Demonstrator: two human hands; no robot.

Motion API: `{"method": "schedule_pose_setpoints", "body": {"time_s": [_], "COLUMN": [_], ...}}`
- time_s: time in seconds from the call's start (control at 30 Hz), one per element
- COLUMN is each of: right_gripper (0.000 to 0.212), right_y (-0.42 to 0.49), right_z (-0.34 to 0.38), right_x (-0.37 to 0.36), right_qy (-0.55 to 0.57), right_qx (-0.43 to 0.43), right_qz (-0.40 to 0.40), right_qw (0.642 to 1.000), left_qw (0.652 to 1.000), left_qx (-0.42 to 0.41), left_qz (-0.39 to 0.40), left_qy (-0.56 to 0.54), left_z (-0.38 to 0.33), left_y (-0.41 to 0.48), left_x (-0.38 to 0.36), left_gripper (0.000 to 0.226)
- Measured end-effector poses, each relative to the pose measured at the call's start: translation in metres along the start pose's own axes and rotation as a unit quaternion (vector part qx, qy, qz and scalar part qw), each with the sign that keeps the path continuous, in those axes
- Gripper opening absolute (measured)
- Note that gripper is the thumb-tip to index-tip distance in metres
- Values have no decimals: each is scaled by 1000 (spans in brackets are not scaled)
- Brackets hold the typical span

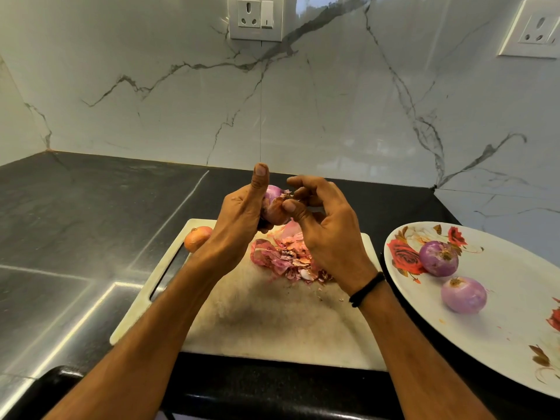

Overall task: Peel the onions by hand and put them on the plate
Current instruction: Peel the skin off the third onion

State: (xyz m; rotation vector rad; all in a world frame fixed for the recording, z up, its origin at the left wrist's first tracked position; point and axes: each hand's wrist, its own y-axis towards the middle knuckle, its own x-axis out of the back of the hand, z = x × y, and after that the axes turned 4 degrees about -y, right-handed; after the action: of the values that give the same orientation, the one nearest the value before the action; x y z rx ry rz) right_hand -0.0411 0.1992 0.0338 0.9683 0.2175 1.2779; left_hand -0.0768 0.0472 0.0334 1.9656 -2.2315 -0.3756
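The light is bright and even, and glare streaks the dark surface (pixel 60 225) at lower left. A soft shadow falls on the cutting board (pixel 272 322), and the frame's edges bow.

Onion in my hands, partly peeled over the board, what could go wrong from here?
The held onion is gripped by the left hand with its thumb lifted; as the right hand tugs the skin, it might slip and drop. The two peeled onions lie loose on the plate, so setting another down carelessly could knock them rolling.
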Motion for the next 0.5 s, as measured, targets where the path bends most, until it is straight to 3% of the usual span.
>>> {"method": "schedule_pose_setpoints", "body": {"time_s": [0.1,0.27,0.37,0.5], "right_gripper": [24,10,10,14], "right_y": [0,1,2,1], "right_z": [-3,0,1,0], "right_x": [0,1,0,-2], "right_qy": [14,28,15,-20], "right_qx": [-7,-22,-27,-28], "right_qz": [1,-28,-30,-25], "right_qw": [1000,999,999,999], "left_qw": [1000,1000,1000,1000], "left_qx": [10,10,18,21], "left_qz": [8,27,17,6], "left_qy": [1,-7,-1,-3], "left_z": [-1,-5,-4,-3], "left_y": [-1,-6,-4,-3], "left_x": [-1,-5,-6,-4], "left_gripper": [109,68,71,95]}}
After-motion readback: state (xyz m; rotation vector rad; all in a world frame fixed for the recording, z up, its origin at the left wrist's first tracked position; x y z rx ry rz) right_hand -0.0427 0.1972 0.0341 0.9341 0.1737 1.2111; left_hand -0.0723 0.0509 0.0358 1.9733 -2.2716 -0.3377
